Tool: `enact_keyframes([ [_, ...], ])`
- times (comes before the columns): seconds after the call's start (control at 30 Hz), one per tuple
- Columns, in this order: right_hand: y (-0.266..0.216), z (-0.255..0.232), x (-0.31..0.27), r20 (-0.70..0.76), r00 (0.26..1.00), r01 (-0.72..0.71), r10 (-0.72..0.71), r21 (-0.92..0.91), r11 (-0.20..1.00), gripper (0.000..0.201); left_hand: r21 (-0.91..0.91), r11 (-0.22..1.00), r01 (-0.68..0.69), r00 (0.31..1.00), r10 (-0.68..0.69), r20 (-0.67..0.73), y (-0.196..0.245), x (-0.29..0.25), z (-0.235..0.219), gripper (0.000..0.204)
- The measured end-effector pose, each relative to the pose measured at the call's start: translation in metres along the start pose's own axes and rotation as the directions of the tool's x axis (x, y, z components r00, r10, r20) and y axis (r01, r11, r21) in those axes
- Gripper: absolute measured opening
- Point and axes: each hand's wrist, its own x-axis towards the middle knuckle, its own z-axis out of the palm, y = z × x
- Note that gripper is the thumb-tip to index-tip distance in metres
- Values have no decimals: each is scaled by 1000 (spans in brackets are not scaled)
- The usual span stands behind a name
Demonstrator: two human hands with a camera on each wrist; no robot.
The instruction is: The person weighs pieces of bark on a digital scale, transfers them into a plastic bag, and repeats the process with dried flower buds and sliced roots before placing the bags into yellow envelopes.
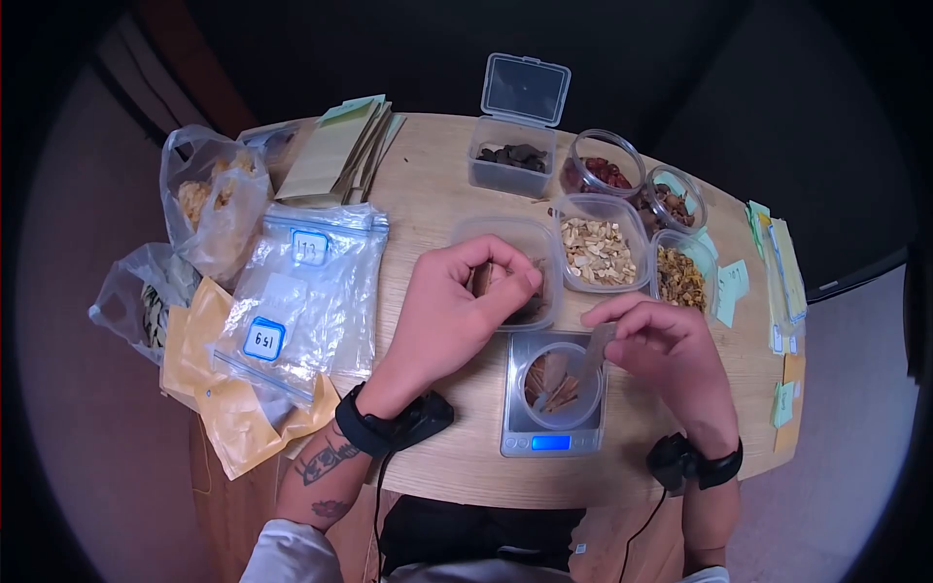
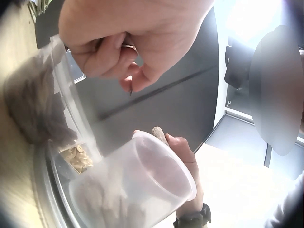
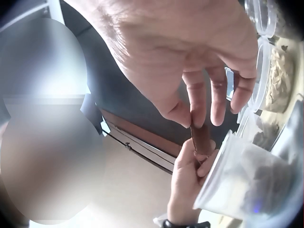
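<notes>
On a silver kitchen scale (image 1: 511,428) with a lit blue display stands a round clear plastic cup (image 2: 118,175) holding brown bark pieces (image 1: 551,394). My right hand (image 1: 671,350) pinches a flat brown strip of bark (image 3: 202,140) between thumb and forefinger beside the cup's rim; its other fingers are apart. My left hand (image 1: 462,296) is above and left of the cup, fingers curled, pinching a small dark piece (image 2: 130,91) that is mostly hidden by the fingertips. Behind that hand sits a square clear tub (image 1: 540,319) with dark brown pieces in it.
Tubs of pale slices (image 1: 598,251), yellow dried flowers (image 1: 680,279), red dried fruit (image 1: 607,175) and black pieces (image 1: 513,157) stand at the back and right. Leftward lie zip bags (image 1: 311,291), padded envelopes (image 1: 238,418), plastic bags (image 1: 214,194) and paper envelopes (image 1: 335,155).
</notes>
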Motion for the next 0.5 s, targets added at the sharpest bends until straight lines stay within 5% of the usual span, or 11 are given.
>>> enact_keyframes([
  [0.07, 11, 0, 2, 23, 991, 134, -133, -112, 985, 11, 47, 998, 45, 998, -46, 38, 3, -2, -1, 9],
  [0.27, 3, 3, 8, 104, 973, 202, -205, 35, 979, 14, 61, 998, 13, 999, -16, 50, 6, -5, 3, 7],
  [0.37, 5, -1, 9, 76, 990, 97, -121, 268, 959, 16, 36, 999, 0, 995, -4, 97, 13, -8, 4, 6],
  [0.5, 21, 2, 10, 91, 963, 225, -255, 252, 941, 17, 35, 998, -46, 990, 41, 133, 9, -8, 4, 6],
])
